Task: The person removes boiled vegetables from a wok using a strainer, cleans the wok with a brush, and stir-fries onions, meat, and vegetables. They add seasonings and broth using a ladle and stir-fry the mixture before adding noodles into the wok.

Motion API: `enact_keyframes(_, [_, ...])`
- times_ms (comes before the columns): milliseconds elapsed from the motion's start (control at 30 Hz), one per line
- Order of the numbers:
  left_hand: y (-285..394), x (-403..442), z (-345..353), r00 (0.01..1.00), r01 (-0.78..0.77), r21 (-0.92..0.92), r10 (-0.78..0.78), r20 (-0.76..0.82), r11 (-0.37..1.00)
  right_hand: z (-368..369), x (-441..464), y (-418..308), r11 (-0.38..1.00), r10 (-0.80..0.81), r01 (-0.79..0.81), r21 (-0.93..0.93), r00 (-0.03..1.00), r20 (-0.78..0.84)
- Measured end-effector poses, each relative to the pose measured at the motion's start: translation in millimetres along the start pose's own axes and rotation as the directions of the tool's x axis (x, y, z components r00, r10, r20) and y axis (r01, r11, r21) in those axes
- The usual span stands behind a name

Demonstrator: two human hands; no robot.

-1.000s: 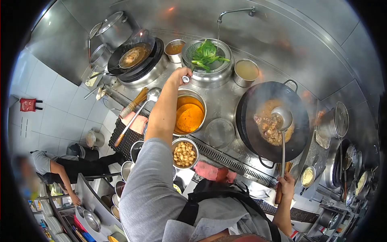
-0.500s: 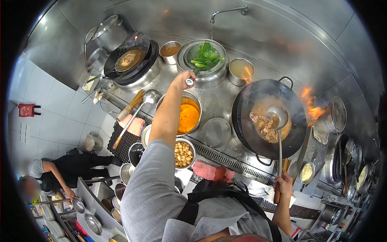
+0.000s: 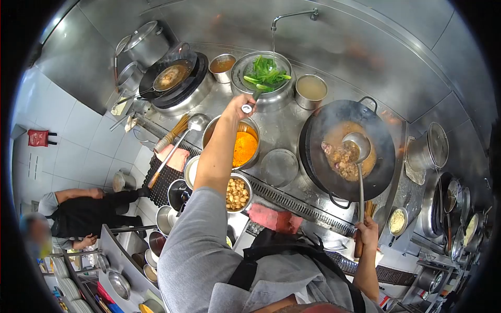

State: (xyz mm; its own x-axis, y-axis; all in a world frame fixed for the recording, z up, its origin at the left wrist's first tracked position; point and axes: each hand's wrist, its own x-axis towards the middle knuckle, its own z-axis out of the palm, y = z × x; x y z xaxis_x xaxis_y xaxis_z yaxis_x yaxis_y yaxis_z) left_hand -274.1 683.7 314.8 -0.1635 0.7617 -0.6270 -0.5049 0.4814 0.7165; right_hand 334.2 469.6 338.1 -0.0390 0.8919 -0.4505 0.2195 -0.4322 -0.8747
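My left hand [image 3: 241, 104] is closed around the handle of a round strainer [image 3: 238, 78]. Green leafy vegetables [image 3: 267, 74] lie in it, under a thin stream of water from the tap [image 3: 295, 15]. At the right, my right hand [image 3: 368, 233] grips the wooden handle of a ladle [image 3: 360, 193]. The ladle's bowl rests in a black wok [image 3: 334, 120], among brown sauce and chunks of what looks like meat [image 3: 342, 166]. Steam rises from the wok.
Beside my left forearm stand a pot of orange sauce [image 3: 245, 148] and a bowl of browned cubes [image 3: 238, 194]. A second wok [image 3: 190, 81] sits at the back left. A bowl of chopped pale food [image 3: 398, 221] lies right. Another person [image 3: 78, 214] stands far left.
The flames beside the wok on the right have disappeared. The greens have shifted slightly in the strainer. The other person's arm has drawn back from the metal bowl. Both my hands keep their holds.
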Motion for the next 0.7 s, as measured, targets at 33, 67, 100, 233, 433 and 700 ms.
enact_keyframes(33, [-3, -5, 0, 0.999, -0.036, 0.008, 0.036, 0.027, 0.999, -3, 2, 4, 1.0, -0.01, 0.01, 0.013, 1.0, 0.009])
enact_keyframes(67, [-7, -11, 2, 0.996, -0.072, 0.016, 0.071, 0.054, 0.997, -5, 3, 5, 1.0, -0.013, 0.013, 0.015, 1.0, 0.016])
enact_keyframes(100, [-11, -16, 6, 0.997, -0.07, -0.001, 0.07, -0.014, 0.998, -8, 4, 5, 0.999, -0.035, 0.035, -0.012, 0.999, 0.033])
enact_keyframes(233, [-23, -47, 18, 0.994, -0.106, 0.036, 0.106, 0.0, 0.994, -14, 1, -6, 0.998, -0.051, 0.053, -0.023, 0.996, 0.074])
enact_keyframes(433, [-58, -94, 48, 0.996, -0.088, -0.042, 0.088, 0.014, 0.995, -46, 14, 5, 0.995, -0.057, 0.067, -0.067, 0.988, 0.143])
enact_keyframes(700, [-154, -186, 111, 0.99, 0.015, -0.328, 0.033, 0.139, 0.945, -101, 34, 9, 0.992, -0.08, 0.105, -0.066, 0.948, 0.307])
